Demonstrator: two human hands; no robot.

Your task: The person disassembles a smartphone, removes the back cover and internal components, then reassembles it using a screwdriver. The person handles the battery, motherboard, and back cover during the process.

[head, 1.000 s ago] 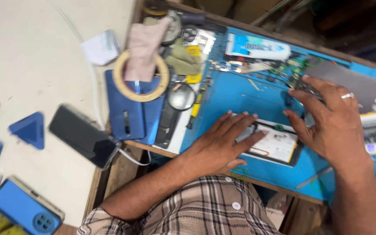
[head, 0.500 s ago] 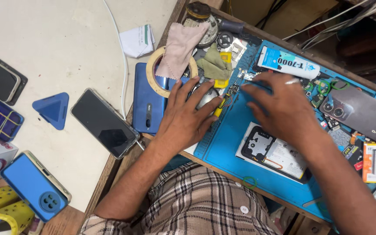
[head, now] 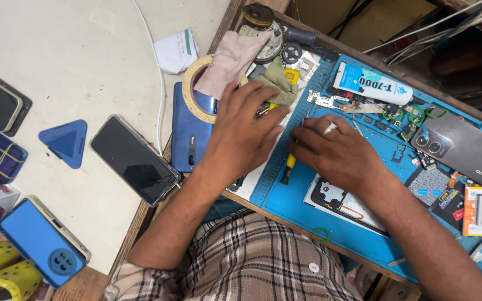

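The right hand (head: 338, 153) has its fingers curled down onto the blue rubbery mat (head: 302, 209), fingertips pinching the top of a slim tool (head: 288, 164) with a yellow-and-black handle; a ring shows on one finger. The tool lies on the mat's left part, its long axis running from the fingertips down-left toward the person. The left hand (head: 241, 134) lies flat, fingers spread and loose, gripping nothing, over small parts beside a roll of tan tape (head: 193, 97) draped with a pink cloth (head: 227, 61). An opened phone (head: 341, 200) lies just beside the right wrist.
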